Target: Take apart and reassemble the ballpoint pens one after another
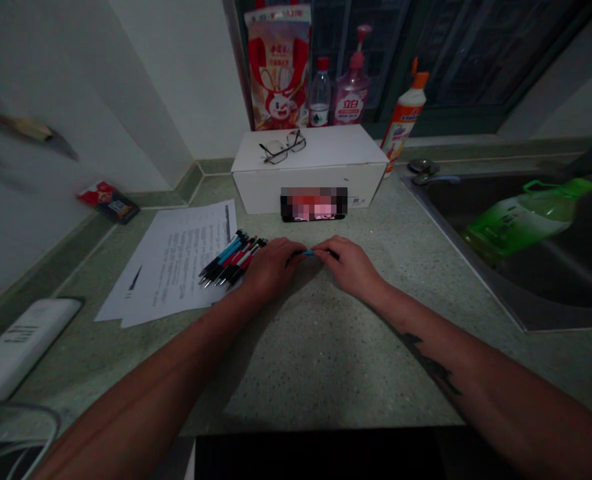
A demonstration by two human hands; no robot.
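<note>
A slim blue and black pen (309, 253) spans the gap between my two hands, just above the countertop. My left hand (275, 264) pinches one end of it, and my right hand (347, 262) grips the other. Most of the pen is hidden by fingers; only its blue middle shows clearly. Beside my left hand lies a bunch of click pens (230, 259) in blue, red, white and black. They rest on printed paper sheets (166, 267), tips toward me. Behind my hands a phone (313, 205), its screen blurred out, leans against a white box (309, 170).
Glasses (283, 148) lie on the box. Behind stand a red bag (279, 73), a water bottle (321, 93), a pink pump bottle (352, 93) and an orange-capped bottle (407, 113). A sink (496, 293) holding a green jug (531, 220) is right; a white power bank (29, 343) is left.
</note>
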